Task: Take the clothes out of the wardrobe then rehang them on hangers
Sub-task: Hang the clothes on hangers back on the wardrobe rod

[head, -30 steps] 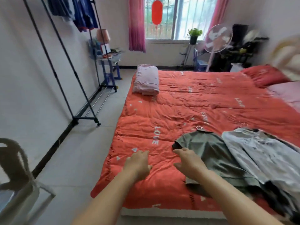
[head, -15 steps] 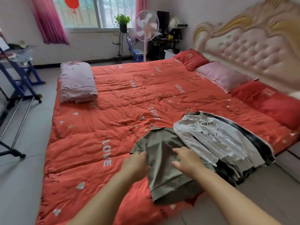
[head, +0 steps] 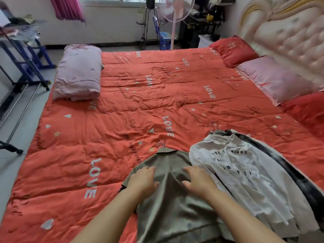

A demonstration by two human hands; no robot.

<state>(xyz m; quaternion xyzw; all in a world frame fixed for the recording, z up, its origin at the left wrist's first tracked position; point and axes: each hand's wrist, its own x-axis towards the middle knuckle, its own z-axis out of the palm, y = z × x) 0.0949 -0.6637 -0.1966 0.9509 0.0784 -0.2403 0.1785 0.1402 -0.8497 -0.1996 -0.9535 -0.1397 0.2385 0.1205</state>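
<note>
Nearest the camera, both forearms reached forward over the near edge of the bed, and the left hand (head: pixel 142 180) and right hand (head: pixel 198 181) lay palm-down on an olive-green shirt (head: pixel 168 211), fingers loosely spread and pressing the cloth rather than gripping it; a soft ridge of fabric rose between them. The shirt lay flat on the red quilt (head: pixel 114 137), its long axis running from the person toward the far side of the bed, hem nearest and collar pointing away, with wire hanger hooks (head: pixel 161 143) sticking out past the collar. Just to its right, touching and partly overlapping it, lay a white shirt (head: pixel 245 176) with black lettering (too broken by folds to read), collar also pointing away but slanted, hem trailing to the near right; it rested on a dark garment (head: pixel 298 181), and more hooks (head: pixel 213 125) showed beyond its collar. Farther off, a folded pink quilt (head: pixel 78 72) sat at the quilt's far left, and red and pink pillows (head: pixel 273 78) lined the tufted headboard (head: pixel 289 32) on the right. A garment rack (head: pixel 26 71) stood on the floor at left, and a standing fan (head: pixel 177 9) stood beyond the bed.
</note>
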